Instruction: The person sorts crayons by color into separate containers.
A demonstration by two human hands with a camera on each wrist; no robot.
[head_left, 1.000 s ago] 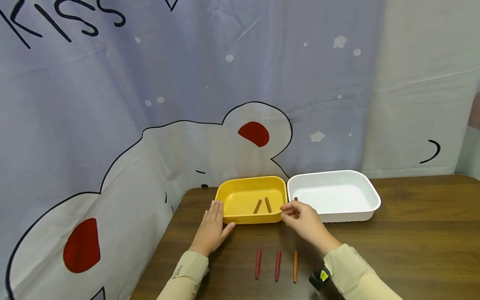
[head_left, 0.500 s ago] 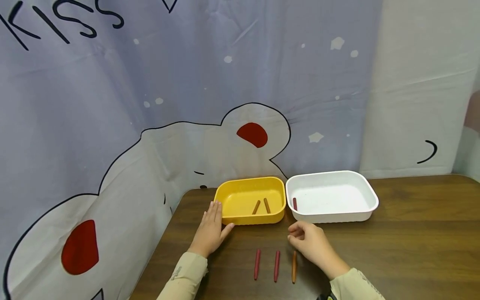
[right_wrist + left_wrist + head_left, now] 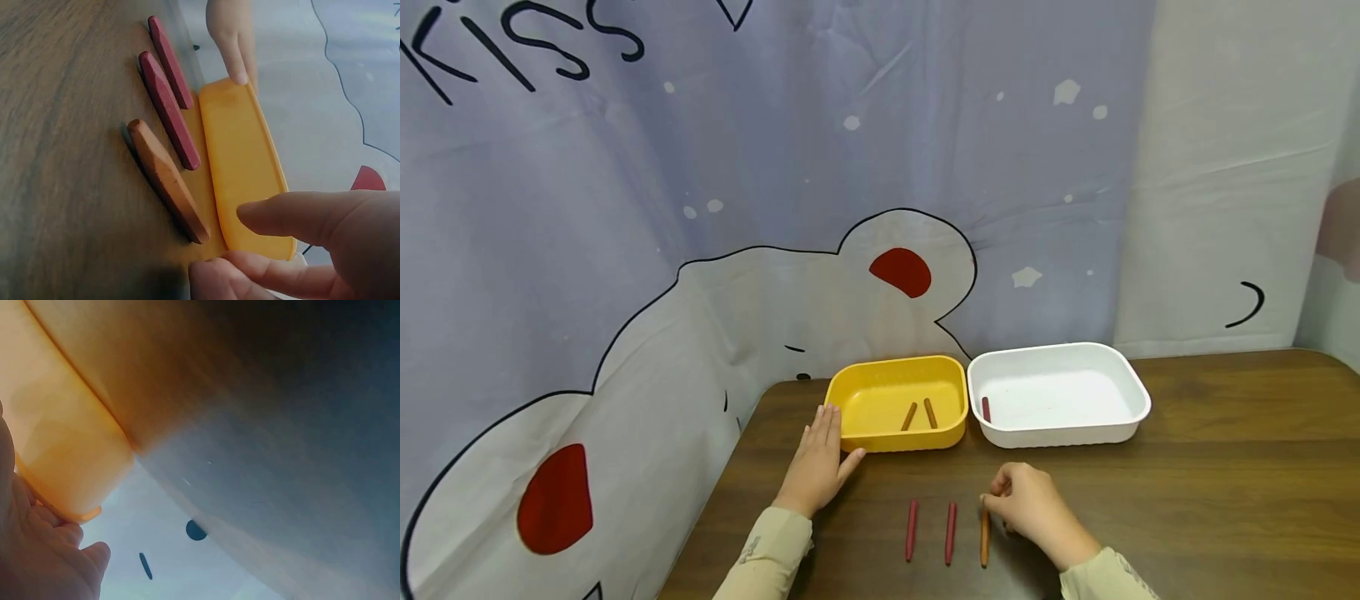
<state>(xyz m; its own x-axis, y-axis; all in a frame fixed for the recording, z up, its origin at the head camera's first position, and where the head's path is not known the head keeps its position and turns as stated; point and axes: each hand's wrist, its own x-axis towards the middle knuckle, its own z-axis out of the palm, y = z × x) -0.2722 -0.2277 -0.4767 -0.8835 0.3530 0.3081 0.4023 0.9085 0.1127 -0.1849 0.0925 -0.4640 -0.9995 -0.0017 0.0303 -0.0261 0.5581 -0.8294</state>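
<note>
My left hand [image 3: 815, 467] rests its straight fingers on the left end of a yellow tray [image 3: 880, 442]; the left wrist view shows the fingertips against the tray's edge. Two orange-brown crayons [image 3: 930, 413] lie inside that tray. A dark red crayon [image 3: 987, 410] is in the white tray [image 3: 1067, 436], by its left wall. My right hand [image 3: 1033, 504] hovers beside an orange crayon [image 3: 169, 181] on the table. In the right wrist view its thumb and fingers are apart near the crayon's far end, holding nothing. Two dark red crayons [image 3: 912, 530] lie parallel left of it.
The trays stand side by side at the back of the brown wooden table [image 3: 1225, 475]. Behind them hangs a printed cloth [image 3: 1037, 208], close to the table's back edge.
My right hand has let go of the dark red crayon, now in the white tray, and has moved back toward me to the orange crayon. My left hand has stayed on the yellow tray.
</note>
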